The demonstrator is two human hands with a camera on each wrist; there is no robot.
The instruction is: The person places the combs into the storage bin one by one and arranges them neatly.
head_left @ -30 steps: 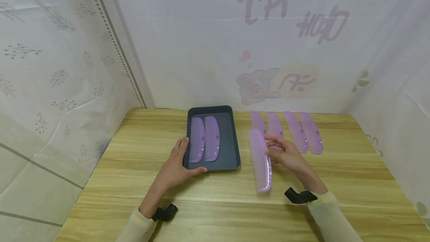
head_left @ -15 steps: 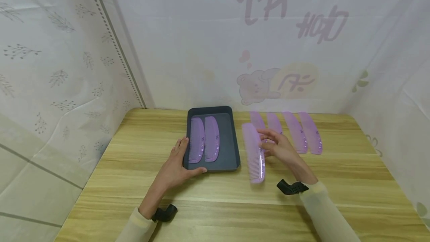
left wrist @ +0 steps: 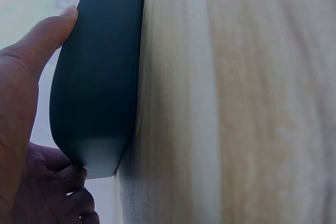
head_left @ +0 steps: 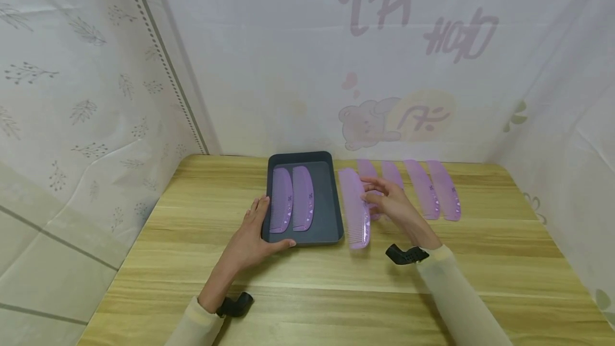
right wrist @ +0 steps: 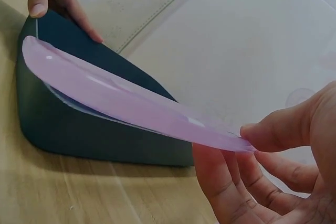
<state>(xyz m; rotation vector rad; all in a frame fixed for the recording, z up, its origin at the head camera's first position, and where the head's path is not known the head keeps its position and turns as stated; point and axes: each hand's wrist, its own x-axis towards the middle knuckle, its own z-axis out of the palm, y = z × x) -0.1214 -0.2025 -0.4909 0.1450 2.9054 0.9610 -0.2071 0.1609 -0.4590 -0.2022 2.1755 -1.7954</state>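
Pinched between the thumb and fingers of my right hand [head_left: 394, 206] is a translucent purple comb [head_left: 354, 210], raised just to the right of a dark grey tray [head_left: 326, 202]. From the right wrist view, the held comb [right wrist: 121, 95] overlaps the tray's near wall, its back edge in the grip. My left hand [head_left: 245, 239] holds the tray's near left corner, thumb over the front rim and fingers along the left side. Inside the tray, a left comb [head_left: 282, 202] and a second comb [head_left: 302, 199] lie side by side, teeth to the left.
Several matching combs stand in a row at the back right of the wooden table [head_left: 307, 303], among them a rightmost comb [head_left: 444, 191]; the right hand partly covers the row's left ones. A printed white curtain [head_left: 269, 68] rises behind the table's back edge.
My right hand has carried its comb leftward and slightly away from me, closer to the tray's right wall. The left hand, the tray and the combs lying down have stayed put.
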